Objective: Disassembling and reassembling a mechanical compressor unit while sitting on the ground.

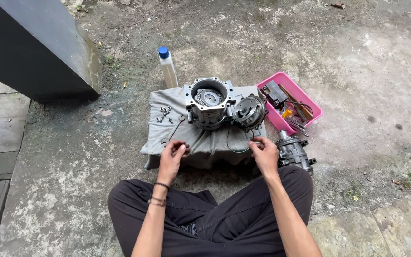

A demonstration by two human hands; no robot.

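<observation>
I see left hand [172, 154] pinching a small part by the wrench [174, 128], right hand [264, 151] fingering thin ring [239, 141]; housing [209, 102] parked on cloth [205, 138], clean, within reach.

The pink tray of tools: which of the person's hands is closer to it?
The right hand. It rests on the grey cloth just below-left of the pink tray; the left hand lies further off, at the cloth's opposite side.

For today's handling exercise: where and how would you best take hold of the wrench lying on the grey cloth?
Probably pinch the wrench at mid-shaft from above. It lies flat and slanted on the grey cloth; its lower end sits by the left hand, its upper end near loose bolts.
</observation>
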